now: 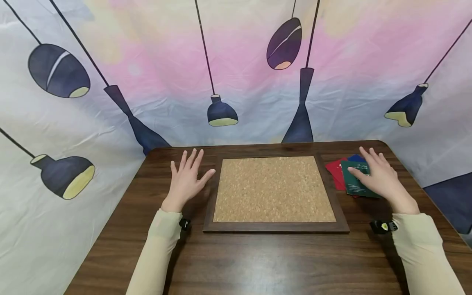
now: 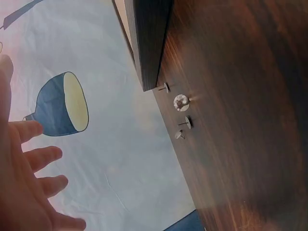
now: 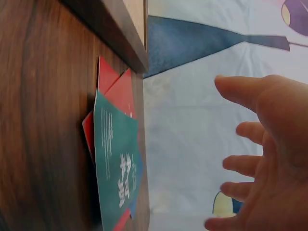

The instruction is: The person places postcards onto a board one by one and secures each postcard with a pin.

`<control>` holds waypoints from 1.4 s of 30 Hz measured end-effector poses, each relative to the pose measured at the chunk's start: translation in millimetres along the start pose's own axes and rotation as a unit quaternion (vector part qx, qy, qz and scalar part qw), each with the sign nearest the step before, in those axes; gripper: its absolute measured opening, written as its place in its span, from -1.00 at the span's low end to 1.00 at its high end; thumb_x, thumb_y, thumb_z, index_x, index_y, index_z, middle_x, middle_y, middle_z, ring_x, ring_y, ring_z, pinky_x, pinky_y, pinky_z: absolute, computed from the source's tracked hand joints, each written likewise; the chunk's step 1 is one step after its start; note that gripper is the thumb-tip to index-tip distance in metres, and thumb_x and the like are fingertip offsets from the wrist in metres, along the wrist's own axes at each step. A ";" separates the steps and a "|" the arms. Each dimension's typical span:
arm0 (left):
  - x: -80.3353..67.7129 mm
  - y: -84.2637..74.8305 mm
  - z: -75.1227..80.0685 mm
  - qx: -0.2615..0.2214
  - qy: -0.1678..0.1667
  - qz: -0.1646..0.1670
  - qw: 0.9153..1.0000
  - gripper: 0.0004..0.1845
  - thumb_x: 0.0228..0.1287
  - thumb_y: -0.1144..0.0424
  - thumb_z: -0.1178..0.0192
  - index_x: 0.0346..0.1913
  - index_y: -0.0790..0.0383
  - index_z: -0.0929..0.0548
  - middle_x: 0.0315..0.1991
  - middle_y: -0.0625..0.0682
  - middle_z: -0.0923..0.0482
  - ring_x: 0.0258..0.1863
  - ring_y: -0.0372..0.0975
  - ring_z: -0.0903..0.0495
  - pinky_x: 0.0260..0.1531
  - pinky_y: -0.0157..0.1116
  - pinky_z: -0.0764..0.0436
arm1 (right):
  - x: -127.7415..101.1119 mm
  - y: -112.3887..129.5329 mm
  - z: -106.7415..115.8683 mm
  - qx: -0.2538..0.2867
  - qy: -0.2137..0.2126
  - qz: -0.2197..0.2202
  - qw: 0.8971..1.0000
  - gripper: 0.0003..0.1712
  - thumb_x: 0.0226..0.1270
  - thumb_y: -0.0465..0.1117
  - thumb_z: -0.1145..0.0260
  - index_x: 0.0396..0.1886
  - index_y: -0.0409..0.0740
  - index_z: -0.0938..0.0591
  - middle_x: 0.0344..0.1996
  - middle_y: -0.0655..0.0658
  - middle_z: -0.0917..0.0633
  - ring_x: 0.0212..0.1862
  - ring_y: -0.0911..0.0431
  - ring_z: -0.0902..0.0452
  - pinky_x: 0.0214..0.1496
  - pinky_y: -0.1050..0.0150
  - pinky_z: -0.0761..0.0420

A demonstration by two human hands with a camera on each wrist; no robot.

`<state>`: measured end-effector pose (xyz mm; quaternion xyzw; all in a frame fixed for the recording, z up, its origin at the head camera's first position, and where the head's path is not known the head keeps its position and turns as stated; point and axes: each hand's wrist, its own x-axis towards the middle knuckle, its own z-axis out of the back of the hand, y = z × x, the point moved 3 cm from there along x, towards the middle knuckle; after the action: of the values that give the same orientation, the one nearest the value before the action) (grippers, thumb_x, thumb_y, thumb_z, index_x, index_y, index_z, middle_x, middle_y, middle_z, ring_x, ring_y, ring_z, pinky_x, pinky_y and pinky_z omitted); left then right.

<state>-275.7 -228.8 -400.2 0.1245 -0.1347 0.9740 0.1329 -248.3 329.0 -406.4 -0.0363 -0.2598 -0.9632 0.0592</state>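
Green card [image 1: 358,180] tops a fanned stack of red cards [image 1: 334,172] at the table's [image 1: 258,262] right edge, beside the framed cork board [image 1: 274,189]. Right hand [image 1: 380,177] hovers over it, fingers spread, grasping nothing. Left hand [image 1: 187,178] likewise splayed, empty, above thumbtacks [image 2: 181,102] lying near the frame's left corner; the head view hides them under the palm. Card print is unreadable; a blue card is barely visible.

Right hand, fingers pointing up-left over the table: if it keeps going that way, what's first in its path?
Probably the green card topping the small card stack: the right hand hovers open just above it, fingers aimed over it. Beyond lie red cards, then the cork board frame. Hand height is unclear, so it may pass above.
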 end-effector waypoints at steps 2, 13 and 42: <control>-1.1 -0.7 -0.1 -0.023 0.008 -0.010 1.000 -0.07 0.39 -0.44 0.06 0.65 -0.08 0.04 0.62 0.10 0.09 0.60 0.07 0.27 0.39 0.37 0.27 | -1.5 -5.5 2.2 0.006 0.013 0.000 1.000 0.03 0.55 0.15 -0.14 0.61 -0.33 0.17 0.48 -0.63 0.17 0.47 -0.56 0.38 0.25 -0.63 0.14; -12.2 -4.7 -7.5 -0.077 0.087 -0.071 0.991 -0.05 0.40 -0.35 -0.06 0.65 -0.04 0.06 0.63 0.06 0.09 0.61 -0.03 0.27 0.44 0.27 0.29 | -0.9 -31.6 3.8 0.022 0.125 -0.010 0.992 0.20 0.44 0.16 -0.28 0.57 -0.43 0.25 0.44 -0.70 0.13 0.42 -0.62 0.16 0.25 -0.57 -0.06; -25.2 -2.9 -31.6 -0.015 0.192 -0.156 0.969 0.06 0.35 -0.40 -0.07 0.63 0.20 0.04 0.61 0.16 0.02 0.60 -0.03 0.11 0.50 0.14 0.20 | 12.7 -69.7 -5.4 0.041 0.182 -0.015 0.982 0.35 0.26 0.09 -0.43 0.54 -0.51 0.29 0.42 -0.74 0.19 0.41 -0.63 0.21 0.28 -0.57 -0.01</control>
<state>-257.9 -222.5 -436.0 -0.0471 -0.0998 0.9447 0.3087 -270.3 384.9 -444.4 0.1460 -0.2844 -0.9430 0.0923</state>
